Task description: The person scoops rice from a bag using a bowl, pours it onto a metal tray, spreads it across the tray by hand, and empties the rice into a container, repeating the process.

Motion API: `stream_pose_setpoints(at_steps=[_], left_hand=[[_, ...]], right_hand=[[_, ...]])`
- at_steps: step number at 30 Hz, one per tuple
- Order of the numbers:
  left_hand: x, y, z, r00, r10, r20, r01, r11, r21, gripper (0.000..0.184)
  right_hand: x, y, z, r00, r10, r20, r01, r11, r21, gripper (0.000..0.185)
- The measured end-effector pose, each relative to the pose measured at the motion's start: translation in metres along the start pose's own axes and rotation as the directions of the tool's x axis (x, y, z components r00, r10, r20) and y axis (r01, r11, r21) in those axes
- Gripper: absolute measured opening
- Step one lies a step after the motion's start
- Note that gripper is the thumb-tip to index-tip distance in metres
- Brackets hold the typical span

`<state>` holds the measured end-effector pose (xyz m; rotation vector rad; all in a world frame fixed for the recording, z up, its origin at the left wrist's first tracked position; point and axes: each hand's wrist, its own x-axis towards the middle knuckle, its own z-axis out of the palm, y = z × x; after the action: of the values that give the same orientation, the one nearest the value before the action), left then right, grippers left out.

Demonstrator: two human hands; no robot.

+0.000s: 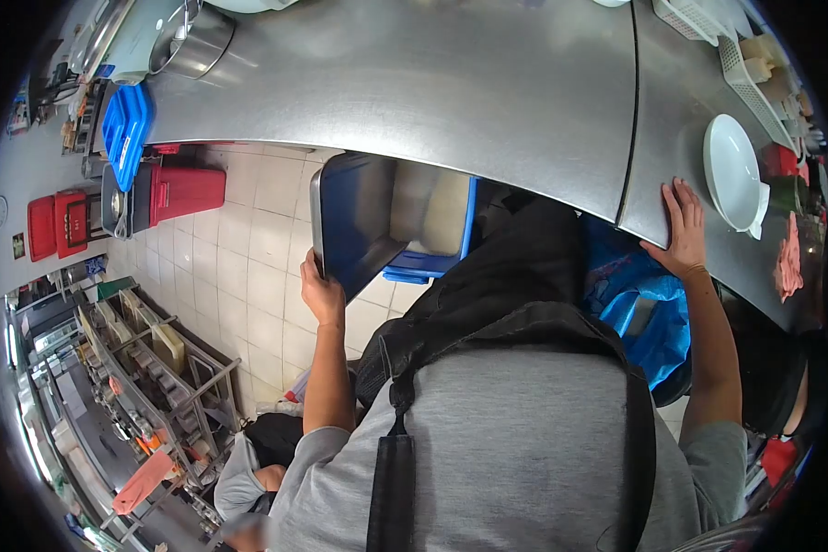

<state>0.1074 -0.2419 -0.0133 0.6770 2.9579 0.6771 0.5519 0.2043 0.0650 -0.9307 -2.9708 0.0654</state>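
My left hand [323,291] is closed on the near rim of a deep rectangular metal container [354,216], which is tilted on its side below the counter's front edge. Beyond its opening is a blue-rimmed bin [470,216] with something pale inside. My right hand [682,226] lies on the metal counter [414,83] near its front edge, fingers spread, holding nothing. To the right of that hand sits a white oval dish [732,173]. A blue plastic bag [658,322] hangs beneath my right forearm.
A metal pot [193,44] and a blue lid [126,129] are at the counter's left end. Red bins [186,193] stand on the tiled floor. White baskets [754,87] sit at right. Another person [239,478] is at lower left, near metal racks.
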Motion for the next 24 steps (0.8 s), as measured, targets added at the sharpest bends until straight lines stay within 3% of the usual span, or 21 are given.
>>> stream_pose_setpoints(at_steps=[9,15,18,24], left_hand=[[0.007,-0.005,-0.058,0.907,0.406,0.110,-0.416,0.905,0.090,0.058],[-0.004,0.001,-0.069,0.912,0.406,0.056,-0.409,0.912,0.043,0.058],[-0.005,-0.013,-0.070,0.876,0.481,0.043,-0.483,0.875,0.038,0.063],[0.002,-0.014,-0.079,0.881,0.461,0.105,-0.466,0.884,0.024,0.062]], right_hand=[[0.000,0.000,0.000,1.000,0.006,0.003,-0.006,1.000,0.010,0.112],[0.000,0.000,0.001,1.000,0.000,0.000,0.000,1.000,-0.007,0.112],[0.000,0.000,0.002,1.000,-0.013,-0.015,0.013,1.000,-0.014,0.112],[-0.001,0.002,0.003,1.000,-0.018,-0.013,0.017,0.999,-0.037,0.111]])
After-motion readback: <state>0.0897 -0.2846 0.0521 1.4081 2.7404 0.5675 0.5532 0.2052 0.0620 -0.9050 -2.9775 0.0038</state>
